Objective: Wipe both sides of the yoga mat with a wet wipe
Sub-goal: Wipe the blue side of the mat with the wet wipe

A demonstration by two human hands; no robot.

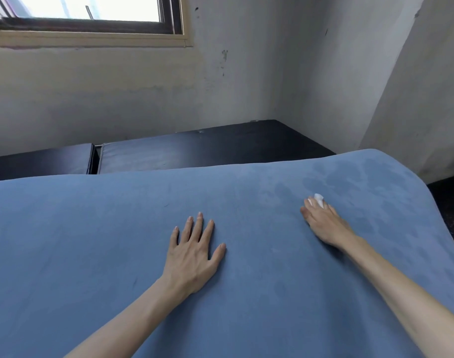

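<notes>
A blue yoga mat fills the lower half of the head view, spread wide under both arms. My left hand rests flat on the mat near its middle, fingers straight and spread. My right hand lies further right and presses a small white wet wipe against the mat; the wipe shows past the fingertips, most of it hidden under the fingers. Dark damp patches mark the mat around and beyond the right hand, toward its far right corner.
Beyond the mat's far edge lie dark floor pads, one with a grey-blue sheen. Grey walls meet in a corner at the back right. A window sits at the upper left. Dark floor shows at the right edge.
</notes>
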